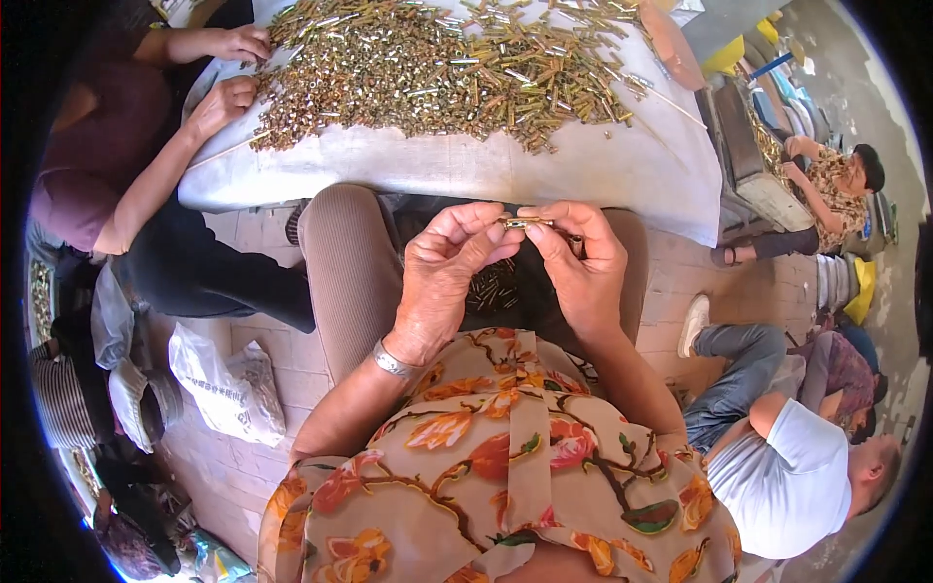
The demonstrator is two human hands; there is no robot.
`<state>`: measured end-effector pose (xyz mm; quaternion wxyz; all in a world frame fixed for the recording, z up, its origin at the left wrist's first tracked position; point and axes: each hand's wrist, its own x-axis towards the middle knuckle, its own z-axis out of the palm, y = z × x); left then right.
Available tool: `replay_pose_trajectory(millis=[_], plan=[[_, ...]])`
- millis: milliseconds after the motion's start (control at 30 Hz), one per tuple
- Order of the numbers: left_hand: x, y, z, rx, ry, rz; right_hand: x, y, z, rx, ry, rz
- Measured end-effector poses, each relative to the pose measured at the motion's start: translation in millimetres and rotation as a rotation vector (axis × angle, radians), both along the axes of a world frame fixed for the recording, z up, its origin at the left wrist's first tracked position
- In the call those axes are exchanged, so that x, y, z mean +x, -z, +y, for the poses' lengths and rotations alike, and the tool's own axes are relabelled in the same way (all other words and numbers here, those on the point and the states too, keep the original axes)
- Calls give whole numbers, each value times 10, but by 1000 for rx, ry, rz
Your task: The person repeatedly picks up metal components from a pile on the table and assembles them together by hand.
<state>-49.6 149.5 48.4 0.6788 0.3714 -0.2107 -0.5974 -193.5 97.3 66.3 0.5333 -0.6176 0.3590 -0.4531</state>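
Above my lap, my left hand (pixel 437 277) and my right hand (pixel 583 277) meet fingertip to fingertip. Between them is a small brass-coloured metal tube (pixel 517 222), held level. Thumb and forefinger of the left hand pinch its left end, while the right thumb and fingers close on the other end. A second brass-coloured tube (pixel 576 245) is tucked among the curled fingers of my right hand. Below the hands, between my knees, lie many thin metal pieces (pixel 493 290) in a dark place; what holds them is hard to make out.
Ahead stands a table with a pale cover (pixel 389 170), heaped with small metal nuts and tubes (pixel 437 78). Another person's hands (pixel 233 92) work at its left edge. A white plastic bag (pixel 224 384) sits on the brick floor. Several people sit at the right, one in a white shirt (pixel 787 476).
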Motion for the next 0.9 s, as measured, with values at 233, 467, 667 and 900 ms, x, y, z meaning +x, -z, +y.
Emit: replay_pose_trajectory(millis=[233, 467, 667, 900], plan=[[-28, 16, 5, -87, -98, -114, 9, 10, 38, 37, -13, -28], [-43, -2, 2, -75, -125, -16, 13, 1, 72, -15, 30, 65], [-49, -4, 4, -53, -142, 49, 42, -37, 76, -143, 41, 124], [18, 42, -6, -198, -122, -233, 14, -32, 19, -171, 0, 156]])
